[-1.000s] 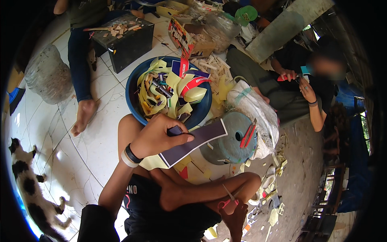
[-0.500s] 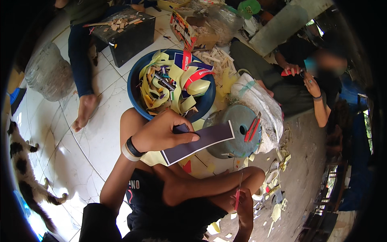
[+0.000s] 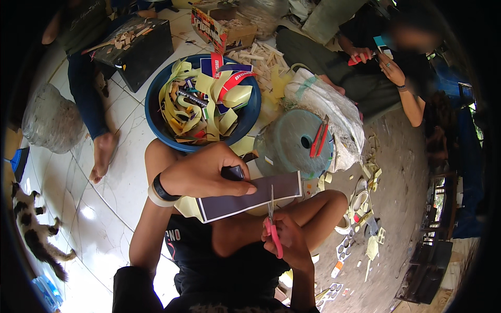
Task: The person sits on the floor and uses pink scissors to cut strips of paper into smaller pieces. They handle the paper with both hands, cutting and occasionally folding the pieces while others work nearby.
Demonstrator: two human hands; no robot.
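My left hand [image 3: 211, 169] grips a dark purple strip with a white border [image 3: 271, 189], thumb pressed on its face. A small dark folded piece or block [image 3: 234, 172] shows between thumb and fingers; I cannot tell which. Pale yellow paper [image 3: 189, 207] sticks out beneath the strip's left end. In my right hand [image 3: 289, 237] is a pair of scissors with pink handles [image 3: 273, 237], its blades pointing up at the strip's lower edge toward the right end. Whether the blades are cutting the strip is not clear. Both hands are over my crossed legs.
Ahead stands a blue basin [image 3: 151, 112] full of paper strips. Right of it, a red-handled tool [image 3: 319, 136] lies on a grey-blue drum [image 3: 276, 138] beside a white sack [image 3: 318, 96]. Two people sit nearby. A cat [image 3: 39, 224] lies left; scraps [image 3: 360, 208] litter the right floor.
My right hand has risen from my lower right, bringing the scissors up to the strip. The strip is slightly lower and more level. The whole view has shifted a little.
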